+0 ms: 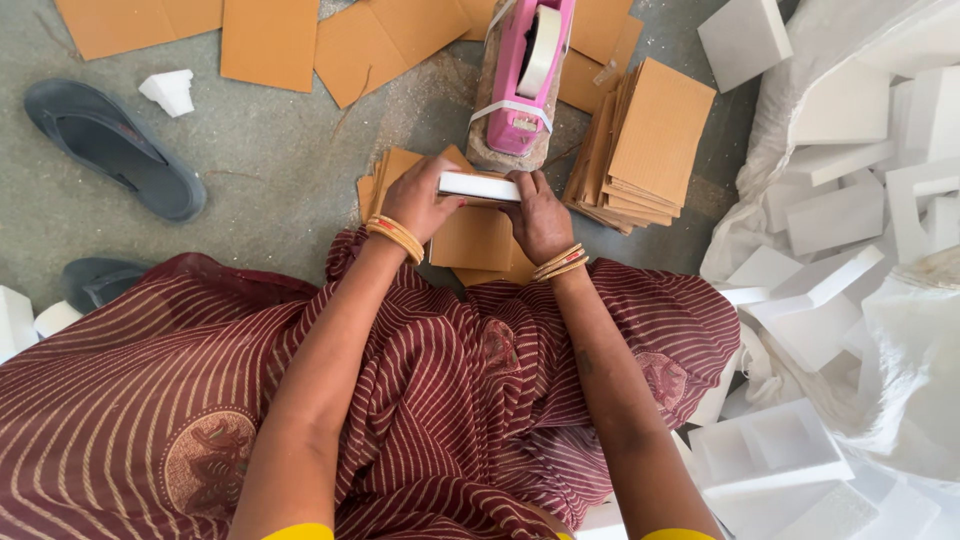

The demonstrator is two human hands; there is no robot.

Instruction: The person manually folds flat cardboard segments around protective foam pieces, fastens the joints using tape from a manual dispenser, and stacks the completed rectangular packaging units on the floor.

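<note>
My left hand (pixel 420 200) and my right hand (pixel 538 215) both grip a small white foam block (pixel 480 186) sandwiched with brown cardboard pieces (pixel 472 238), held just in front of a pink tape dispenser (pixel 528 75). The left hand clasps the block's left end, the right hand its right end. Both wrists wear bangles. The dispenser sits on a stone-like base, tape roll on top.
A stack of cardboard rectangles (pixel 645 145) lies right of the dispenser, loose cardboard sheets (pixel 270 40) at the top. White foam pieces (pixel 840 215) fill a sack at right. Two grey sandals (pixel 115 145) rest on the floor at left. My maroon striped skirt (pixel 200 400) covers the foreground.
</note>
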